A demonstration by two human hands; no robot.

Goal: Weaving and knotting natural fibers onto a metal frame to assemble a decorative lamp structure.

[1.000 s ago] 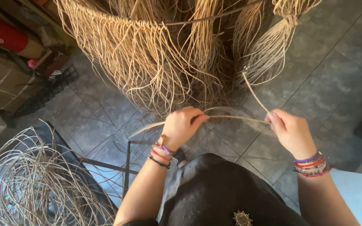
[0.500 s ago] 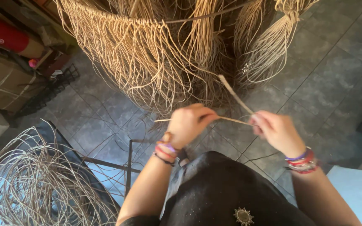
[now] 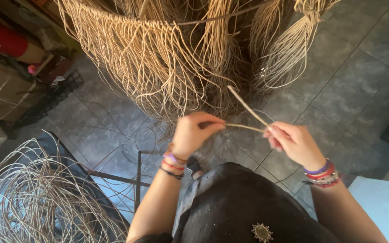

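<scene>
A floor of dark grey stone tiles point(image 3: 347, 90) is filling the background, running diagonally under everything. At the upper left edge a red cylinder point(image 3: 5, 41) is lying on its side above some brown cardboard boxes point(image 3: 1, 85), and a black wire rack point(image 3: 50, 101) is sitting on the floor just beside them. In the lower left corner a loose tangle of pale cane loops point(image 3: 37, 202) is spreading out, near a thin black metal frame point(image 3: 138, 180) that is standing upright. Across the top centre a thick fringe of tan fibre strands point(image 3: 158, 58) is hanging from a dark rod point(image 3: 221, 17), with a separate knotted bundle point(image 3: 289, 49) dangling at the upper right.

Below the fringe, in the middle of the frame, the left hand point(image 3: 193, 134) is curling closed, pinching one end of a thin pale cane strip point(image 3: 246, 108) between thumb and fingertips. The strip is bending in a V between the two hands, one leg rising up and to the left toward the fringe. To the right, the right hand point(image 3: 296, 143) is pinching the strip at the bend, fingers pressed together. Both wrists are wearing coloured bracelets point(image 3: 320, 173). A black garment point(image 3: 244, 207) with a small round brooch point(image 3: 262, 231) is filling the bottom centre.
</scene>
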